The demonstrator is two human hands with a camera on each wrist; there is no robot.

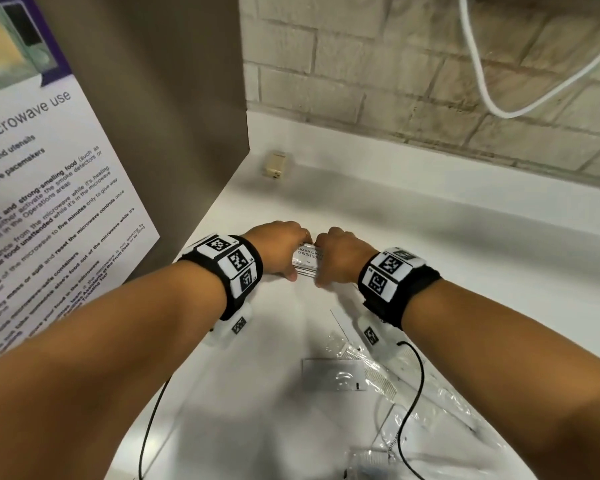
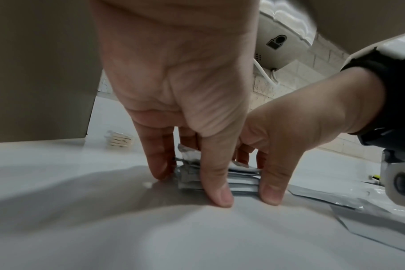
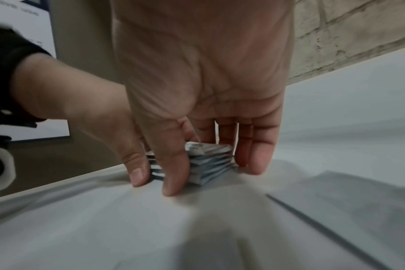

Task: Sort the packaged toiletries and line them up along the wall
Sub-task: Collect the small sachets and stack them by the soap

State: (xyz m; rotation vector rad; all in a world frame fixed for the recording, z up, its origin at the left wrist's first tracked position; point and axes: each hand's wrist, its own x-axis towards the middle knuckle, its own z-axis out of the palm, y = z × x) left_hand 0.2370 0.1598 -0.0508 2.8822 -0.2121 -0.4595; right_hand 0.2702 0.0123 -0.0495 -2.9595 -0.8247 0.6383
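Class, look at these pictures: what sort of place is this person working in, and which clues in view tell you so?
Probably a shared kitchenette or service counter in a hostel or hotel. A microwave use notice mentions the front desk, a stack of shampoo sachets sits on a white counter, and a brick wall runs behind.

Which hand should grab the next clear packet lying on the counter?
Probably the right hand. The loose clear packets lie near its wrist, while the left hand could steady the sachet stack both hands now grip.

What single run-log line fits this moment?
step: squaring sachet stack | left hand: holds stack | right hand: holds stack | stack: on counter, short of wall
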